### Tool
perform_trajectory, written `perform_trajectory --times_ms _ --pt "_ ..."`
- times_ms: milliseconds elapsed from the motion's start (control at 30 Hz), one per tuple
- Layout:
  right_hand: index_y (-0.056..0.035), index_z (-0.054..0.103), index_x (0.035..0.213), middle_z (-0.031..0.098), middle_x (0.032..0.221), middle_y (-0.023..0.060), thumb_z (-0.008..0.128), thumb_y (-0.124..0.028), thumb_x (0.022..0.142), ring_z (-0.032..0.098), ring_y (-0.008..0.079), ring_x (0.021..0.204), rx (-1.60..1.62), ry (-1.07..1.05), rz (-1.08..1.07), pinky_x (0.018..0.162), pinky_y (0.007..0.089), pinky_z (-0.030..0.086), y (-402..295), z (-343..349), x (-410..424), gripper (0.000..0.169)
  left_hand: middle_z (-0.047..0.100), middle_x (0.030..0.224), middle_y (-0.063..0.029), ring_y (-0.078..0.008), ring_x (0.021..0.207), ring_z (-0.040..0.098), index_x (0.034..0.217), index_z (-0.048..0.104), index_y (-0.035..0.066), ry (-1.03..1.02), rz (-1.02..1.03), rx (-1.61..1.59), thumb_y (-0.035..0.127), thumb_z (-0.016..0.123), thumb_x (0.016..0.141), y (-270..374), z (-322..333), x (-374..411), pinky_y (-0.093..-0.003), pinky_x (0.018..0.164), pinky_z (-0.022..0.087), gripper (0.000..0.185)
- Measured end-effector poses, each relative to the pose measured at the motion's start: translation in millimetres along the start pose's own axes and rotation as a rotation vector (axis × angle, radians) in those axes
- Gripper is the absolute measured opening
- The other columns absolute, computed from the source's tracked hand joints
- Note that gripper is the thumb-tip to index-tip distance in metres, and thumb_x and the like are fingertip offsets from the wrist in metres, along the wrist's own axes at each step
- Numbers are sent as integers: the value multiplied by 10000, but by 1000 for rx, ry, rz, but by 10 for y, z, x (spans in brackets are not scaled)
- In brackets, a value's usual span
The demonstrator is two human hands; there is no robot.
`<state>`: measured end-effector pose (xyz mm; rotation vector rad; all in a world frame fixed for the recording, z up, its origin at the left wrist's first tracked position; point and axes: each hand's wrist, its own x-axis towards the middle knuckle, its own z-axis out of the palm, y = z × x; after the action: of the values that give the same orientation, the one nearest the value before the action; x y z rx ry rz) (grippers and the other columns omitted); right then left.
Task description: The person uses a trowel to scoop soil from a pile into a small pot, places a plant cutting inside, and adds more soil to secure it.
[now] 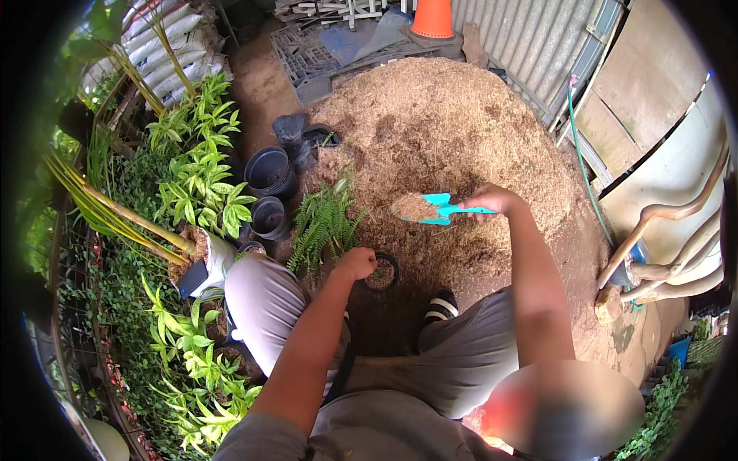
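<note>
My right hand (490, 200) grips the handle of a turquoise hand trowel (436, 208). The trowel's blade points left and carries a heap of light brown, shredded potting material. Below and left of it, my left hand (357, 264) is closed at the left rim of a small black plant pot (396, 272) on the ground. Brown material shows inside this pot. Green fern fronds (323, 222) spread just left of the pot, beside my left hand; their base is hidden.
A broad mound of brown potting material (455, 121) lies ahead. Stacked black pots (269, 170) and leafy plants (202, 173) stand left. Farther off are a black plastic pallet (294, 57) and an orange traffic cone (432, 20). Driftwood branches (663, 216) and a green hose (579, 155) are right.
</note>
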<state>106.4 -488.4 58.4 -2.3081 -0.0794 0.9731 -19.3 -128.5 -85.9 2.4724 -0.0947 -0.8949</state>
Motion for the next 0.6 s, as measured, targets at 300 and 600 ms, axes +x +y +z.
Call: perform_trajectory --times_ms 300,600 --pt "-120 749 763 693 687 19 779 -528 721 573 111 571 -184 -196 79 530 279 449 -184 393 177 411 661 1078 -141 -311 985 624 1051 683 73 -22 -28 -1 172 544 942 86 -81 -91 -463 880 498 203" --pt "-103 750 787 724 762 30 787 -516 707 633 141 674 -371 -326 135 598 307 501 -318 878 333 422 643 1132 -138 -323 1024 607 1080 687 84 3 -15 -5 74 526 902 26 -15 -12 -477 875 500 239"
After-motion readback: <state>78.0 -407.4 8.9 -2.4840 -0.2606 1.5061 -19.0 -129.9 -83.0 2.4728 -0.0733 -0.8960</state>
